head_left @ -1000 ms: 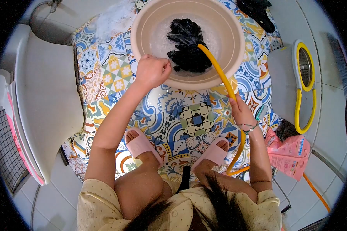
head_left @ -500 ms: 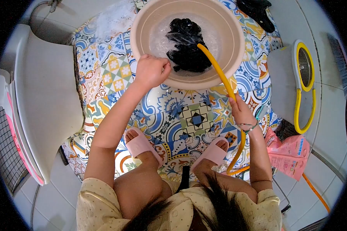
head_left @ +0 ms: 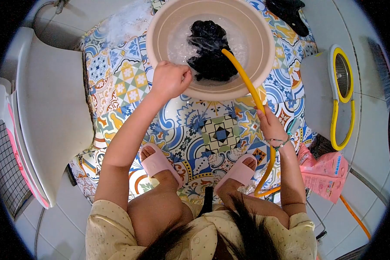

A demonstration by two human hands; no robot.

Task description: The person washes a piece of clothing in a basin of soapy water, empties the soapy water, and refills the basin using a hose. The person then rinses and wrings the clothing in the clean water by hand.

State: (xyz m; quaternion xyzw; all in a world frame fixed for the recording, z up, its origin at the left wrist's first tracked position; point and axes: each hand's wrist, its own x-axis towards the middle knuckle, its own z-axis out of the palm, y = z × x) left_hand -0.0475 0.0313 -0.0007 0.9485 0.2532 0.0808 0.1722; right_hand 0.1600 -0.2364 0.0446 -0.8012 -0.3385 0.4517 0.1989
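A beige basin (head_left: 261, 56) stands on the tiled floor at the top middle. Wet black cloth (head_left: 212, 63) lies in shallow, bubbly water inside it. My right hand (head_left: 271, 125) is wrapped round a yellow hose (head_left: 247, 80), whose end hangs over the cloth. Beside the basin's near left rim, my left hand (head_left: 172, 80) is closed with its fingers curled in. Whatever it may hold is hidden.
A grey bucket (head_left: 318, 86) with a yellow-rimmed strainer is on the right, a pink packet (head_left: 327, 173) below it. Black items (head_left: 292, 17) lie at the upper right. A white fixture (head_left: 52, 104) fills the left. Foam (head_left: 128, 24) covers some floor tiles.
The water and bubbles in the basin have spread slightly around the cloth. Both hands and the hose have hardly moved.
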